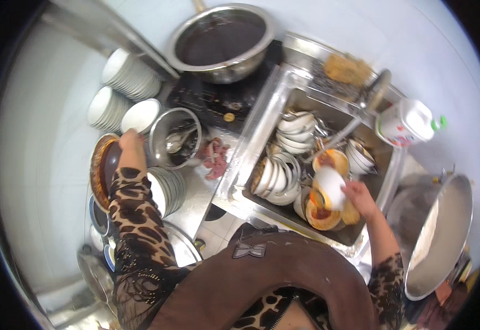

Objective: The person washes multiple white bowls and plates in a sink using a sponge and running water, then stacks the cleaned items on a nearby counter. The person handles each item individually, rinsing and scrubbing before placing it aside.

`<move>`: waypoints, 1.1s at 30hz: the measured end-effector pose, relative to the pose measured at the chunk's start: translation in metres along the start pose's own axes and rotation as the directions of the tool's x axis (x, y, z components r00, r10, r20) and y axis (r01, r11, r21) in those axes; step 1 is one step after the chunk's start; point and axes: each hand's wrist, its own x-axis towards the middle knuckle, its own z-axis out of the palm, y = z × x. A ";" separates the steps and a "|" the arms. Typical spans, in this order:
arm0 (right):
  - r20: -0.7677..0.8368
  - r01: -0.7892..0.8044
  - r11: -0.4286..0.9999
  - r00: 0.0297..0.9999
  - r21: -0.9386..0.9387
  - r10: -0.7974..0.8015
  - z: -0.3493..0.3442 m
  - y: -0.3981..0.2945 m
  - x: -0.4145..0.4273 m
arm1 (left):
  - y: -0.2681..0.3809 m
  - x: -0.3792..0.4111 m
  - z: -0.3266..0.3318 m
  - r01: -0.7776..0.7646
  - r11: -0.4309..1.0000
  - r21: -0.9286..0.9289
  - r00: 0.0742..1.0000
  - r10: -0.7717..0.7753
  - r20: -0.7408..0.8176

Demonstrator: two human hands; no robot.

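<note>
In the head view, my right hand [359, 198] grips the rim of a white bowl [330, 187], tilted and blurred over the sink [240, 194]. Orange-red residue shows below it in soiled bowls [322, 216]. More white bowls lie stacked on their sides in the basin [277, 177], with another nested group [295, 132] behind. My left hand [131, 140] reaches to the near edge of a white bowl [141, 115] on the left counter; its fingers are partly hidden, so a grip is unclear. Beneath that wrist is a brown-filled basin [110, 165].
A large steel pot of dark liquid [223, 39] rests on a black cooktop [227, 97]. Stacked white dishes [130, 74], a steel container with ladles [176, 138] and a pinkish cloth [215, 159] occupy the left. A faucet [367, 99], white jug [405, 123] and large pan [442, 235] flank the sink.
</note>
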 end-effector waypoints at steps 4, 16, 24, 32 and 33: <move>-0.332 -0.093 0.899 0.909 0.428 0.252 0.008 -0.001 0.030 | 0.001 0.001 0.021 -0.428 0.599 0.677 0.847 0.528 0.068; -0.322 0.286 0.163 0.908 0.944 0.270 0.033 -0.016 0.059 | -0.158 -0.457 0.127 0.365 0.677 0.639 -0.110 -0.650 0.752; -0.170 -0.107 0.463 0.839 0.880 0.517 0.043 -0.002 0.030 | -0.169 -0.496 0.156 0.641 0.741 0.198 -0.031 -0.232 0.972; -0.314 0.402 0.626 0.610 -0.668 -0.727 0.040 -0.074 0.073 | -0.173 -0.505 0.138 -0.189 0.962 0.199 -0.051 -0.212 0.976; -0.272 0.370 0.583 0.623 -0.724 -0.733 0.036 -0.070 0.083 | -0.167 -0.502 0.139 -0.182 0.963 0.200 -0.087 -0.218 0.972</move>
